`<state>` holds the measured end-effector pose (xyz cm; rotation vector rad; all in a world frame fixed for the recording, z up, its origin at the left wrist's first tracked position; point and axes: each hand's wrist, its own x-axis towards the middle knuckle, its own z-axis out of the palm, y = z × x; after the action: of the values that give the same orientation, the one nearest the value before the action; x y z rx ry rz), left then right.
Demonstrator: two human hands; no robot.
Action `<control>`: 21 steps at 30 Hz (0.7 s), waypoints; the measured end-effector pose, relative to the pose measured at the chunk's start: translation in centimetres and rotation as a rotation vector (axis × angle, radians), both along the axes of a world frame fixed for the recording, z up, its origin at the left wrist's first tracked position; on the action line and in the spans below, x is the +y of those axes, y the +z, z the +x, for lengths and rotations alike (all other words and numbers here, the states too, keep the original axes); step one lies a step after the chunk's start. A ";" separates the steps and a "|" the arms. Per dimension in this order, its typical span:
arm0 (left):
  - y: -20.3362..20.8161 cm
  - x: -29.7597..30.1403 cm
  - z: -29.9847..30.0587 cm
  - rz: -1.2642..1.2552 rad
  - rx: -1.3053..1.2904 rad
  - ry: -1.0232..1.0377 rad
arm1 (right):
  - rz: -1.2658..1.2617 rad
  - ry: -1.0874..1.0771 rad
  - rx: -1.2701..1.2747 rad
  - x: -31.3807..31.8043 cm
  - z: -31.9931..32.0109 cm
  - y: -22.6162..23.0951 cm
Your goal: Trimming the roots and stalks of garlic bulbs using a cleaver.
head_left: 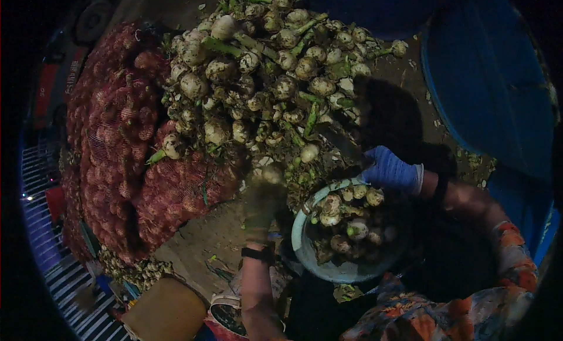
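A large heap of soil-stained garlic bulbs (pixel 246 88), several with thick green stems, fills the upper middle. My left hand (pixel 265 203), in a dark glove, is at the heap's near edge, smeared by motion. A pale bulb (pixel 271 174) shows at its fingertips; whether they grip it cannot be told. My right hand (pixel 390 169), in a blue glove, is closed at the far right rim of a pale blue basin (pixel 299 235). From its fist a dark, flat knife blade (pixel 346 146) points left toward the heap. Cut bulbs (pixel 358 228) lie inside the basin.
Red mesh sacks (pixel 117 147) full of bulbs stand along the left. Large blue sheeting (pixel 489 77) is at the right. Near the lower left are a brown cushion-like block (pixel 165 310), a small bucket (pixel 226 314) and a pile of small pale pieces (pixel 138 269).
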<state>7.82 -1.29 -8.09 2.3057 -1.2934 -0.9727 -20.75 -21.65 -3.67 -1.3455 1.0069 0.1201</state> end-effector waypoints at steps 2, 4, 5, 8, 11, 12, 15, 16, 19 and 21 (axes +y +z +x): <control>2.6 -0.6 -0.2 -0.023 -0.162 0.032 | 0.055 -0.037 0.017 -0.1 1.3 1.6; 4.0 -3.4 -0.9 -0.129 -0.354 -0.168 | 0.070 -0.015 0.008 -0.1 1.4 1.2; 2.9 -3.8 -1.2 -0.101 -0.400 -0.145 | 0.077 -0.007 0.006 0.0 1.3 1.0; -0.9 -3.8 -0.9 -0.089 -0.476 -0.090 | 0.023 0.008 0.011 0.4 2.0 2.3; -4.3 -3.9 -0.5 -0.272 -0.250 0.001 | -0.241 0.176 -0.051 0.6 0.9 1.4; -5.9 -0.5 1.6 -0.319 -0.135 0.129 | -0.289 0.265 -0.116 1.8 2.5 0.4; -5.2 -0.9 0.2 -0.357 0.134 0.230 | -0.551 0.468 -0.118 2.0 2.1 1.2; -4.5 -2.4 -1.7 -0.334 0.207 0.212 | -0.641 0.534 -0.077 1.7 1.4 1.6; -0.7 -3.2 -3.6 -0.380 0.629 0.442 | -0.802 0.667 -0.096 1.3 2.2 3.7; 0.8 -2.0 -3.4 -0.376 0.714 0.433 | -0.837 0.716 -0.151 1.8 3.4 4.0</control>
<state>4.42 -3.33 -7.28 1.6130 -0.5841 -1.1228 -17.36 -19.81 0.38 -2.4076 0.3887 0.1337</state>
